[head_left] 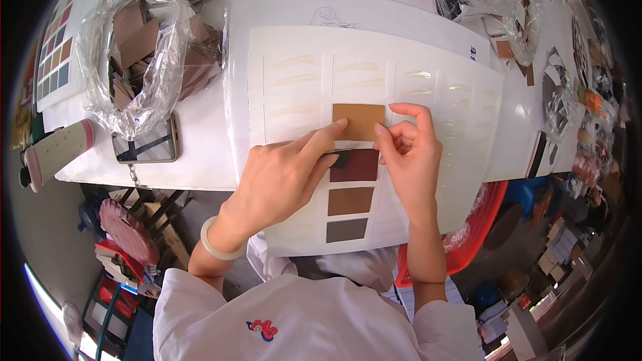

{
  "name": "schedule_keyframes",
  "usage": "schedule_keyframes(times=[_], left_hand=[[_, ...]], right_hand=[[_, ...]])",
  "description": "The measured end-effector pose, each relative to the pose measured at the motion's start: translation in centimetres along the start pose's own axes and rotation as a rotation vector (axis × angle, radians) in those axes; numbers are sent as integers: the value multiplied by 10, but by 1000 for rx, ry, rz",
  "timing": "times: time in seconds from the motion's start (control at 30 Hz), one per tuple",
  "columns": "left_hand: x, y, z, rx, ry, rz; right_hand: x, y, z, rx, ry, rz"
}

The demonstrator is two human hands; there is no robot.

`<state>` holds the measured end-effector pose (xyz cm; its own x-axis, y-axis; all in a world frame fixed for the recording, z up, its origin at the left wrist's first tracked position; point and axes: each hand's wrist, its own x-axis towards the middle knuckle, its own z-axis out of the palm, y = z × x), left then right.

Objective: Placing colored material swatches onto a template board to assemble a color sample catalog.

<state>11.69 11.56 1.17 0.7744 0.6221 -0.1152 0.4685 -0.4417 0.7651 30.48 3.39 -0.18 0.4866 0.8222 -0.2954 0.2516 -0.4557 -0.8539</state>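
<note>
A tan swatch [359, 120] lies in one of the marked boxes on a large white card [294, 187]. My left hand [284, 172] presses its index fingertip on the swatch's left side. Under that hand's curled fingers a small black piece [342, 159] sticks out over a maroon swatch [358, 167]; most of it is hidden. My right hand [412, 153] is bent at the swatch's right edge, its thumb tip on the corner and its index finger arched above. Below in the same column are a brown swatch [350, 202] and a dark grey swatch [346, 230].
Pale glue-like streaks mark the card's other boxes. Left of it stand a plastic bag of brown pieces [137, 40], a phone [150, 143] and a finished-looking swatch card [60, 46]. More plastic bags [515, 6] crowd the far right. A red basket [485, 217] sits below the table edge.
</note>
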Motion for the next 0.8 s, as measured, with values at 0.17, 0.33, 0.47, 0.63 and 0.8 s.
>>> schedule_keyframes(times=[0.17,0.33,0.47,0.63,0.8], left_hand=[[2,1,-4,17,-11,-4],[2,2,-4,9,16,15],[1,1,-4,-14,24,25],[-6,3,-8,-183,67,-22],[-26,-1,-19,-313,146,-126]], right_hand=[[1,0,2,-33,-3,-2],[1,0,1,-79,-15,-13],[0,-1,-2,-222,4,-102],[-14,11,-8,-329,53,-238],[-28,12,-7,-607,-61,-392]])
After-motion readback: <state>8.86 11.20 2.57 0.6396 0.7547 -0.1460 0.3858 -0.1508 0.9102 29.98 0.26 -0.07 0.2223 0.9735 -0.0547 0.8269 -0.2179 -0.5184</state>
